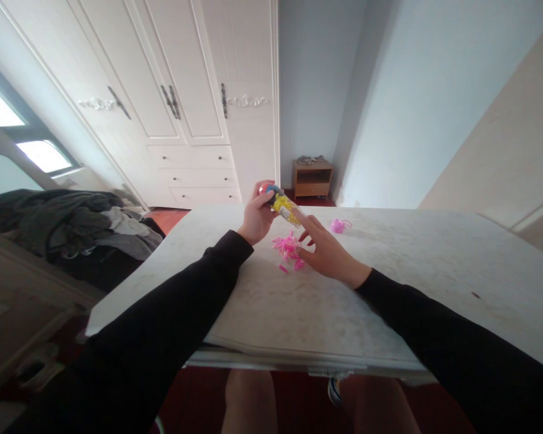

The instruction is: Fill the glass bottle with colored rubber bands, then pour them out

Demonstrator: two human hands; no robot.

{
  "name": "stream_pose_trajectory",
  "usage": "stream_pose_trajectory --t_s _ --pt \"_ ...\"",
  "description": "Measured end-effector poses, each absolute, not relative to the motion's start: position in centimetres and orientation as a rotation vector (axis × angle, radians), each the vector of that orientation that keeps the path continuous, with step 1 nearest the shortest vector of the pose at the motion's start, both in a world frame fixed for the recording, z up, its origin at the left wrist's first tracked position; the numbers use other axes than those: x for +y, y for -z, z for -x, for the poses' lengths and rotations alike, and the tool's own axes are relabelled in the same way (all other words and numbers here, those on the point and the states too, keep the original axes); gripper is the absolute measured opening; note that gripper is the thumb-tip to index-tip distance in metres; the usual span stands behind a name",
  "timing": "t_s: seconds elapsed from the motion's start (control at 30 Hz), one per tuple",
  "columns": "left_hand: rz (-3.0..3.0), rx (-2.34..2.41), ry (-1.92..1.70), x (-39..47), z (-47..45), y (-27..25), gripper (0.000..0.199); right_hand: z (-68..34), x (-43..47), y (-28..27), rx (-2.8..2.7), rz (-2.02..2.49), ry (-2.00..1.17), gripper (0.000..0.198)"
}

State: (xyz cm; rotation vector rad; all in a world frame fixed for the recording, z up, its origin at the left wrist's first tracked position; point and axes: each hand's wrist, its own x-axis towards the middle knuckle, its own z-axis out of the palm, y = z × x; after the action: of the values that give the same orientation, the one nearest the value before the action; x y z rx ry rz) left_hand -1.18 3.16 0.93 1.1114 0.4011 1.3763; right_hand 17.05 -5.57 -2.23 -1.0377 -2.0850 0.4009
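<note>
My left hand [259, 214] is wrapped around a clear tube-shaped container [283, 204] with red, blue, yellow and white contents, tilted above the table. At the container's lower right end is my right hand [323, 248], its fingers apart and the index finger reaching to that end; whether it touches cannot be made out. Below lies a pile of small pink pieces [286, 246], close to my right thumb. One loose pink piece [283, 269] rests just in front of the pile. Farther right on the table sits a pink cap-like object with a loop [338, 226].
The white, stained table [271, 319] spans the space before me. Dark and grey clothes [95, 226] are heaped at the left. Behind the table stand a white wardrobe [194, 126] and a small wooden cabinet [312, 179]. A small dark mark [476, 295] shows on the table's right.
</note>
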Motion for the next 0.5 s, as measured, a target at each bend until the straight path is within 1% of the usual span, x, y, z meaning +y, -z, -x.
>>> stream_pose_trajectory --t_s 0.1,0.17,0.33,0.5 --pt "-1.213 0.38 -1.289 2.2 0.5 -0.9 0.043 -17.0 -5.5 2.6 -2.098 1.07 -0.403 0.095" --pt "-1.245 0.374 -1.274 2.0 0.4 -0.8 0.045 -17.1 -5.4 2.7 -2.103 1.092 -0.418 0.096" --pt "-1.257 0.363 -1.334 2.4 0.8 -1.1 0.043 -17.1 -5.4 2.9 -2.152 1.097 -0.52 0.087" --pt "-1.259 0.363 -1.395 3.0 1.3 -1.2 0.042 -17.1 -5.7 2.3 -2.178 1.065 -0.504 0.083"
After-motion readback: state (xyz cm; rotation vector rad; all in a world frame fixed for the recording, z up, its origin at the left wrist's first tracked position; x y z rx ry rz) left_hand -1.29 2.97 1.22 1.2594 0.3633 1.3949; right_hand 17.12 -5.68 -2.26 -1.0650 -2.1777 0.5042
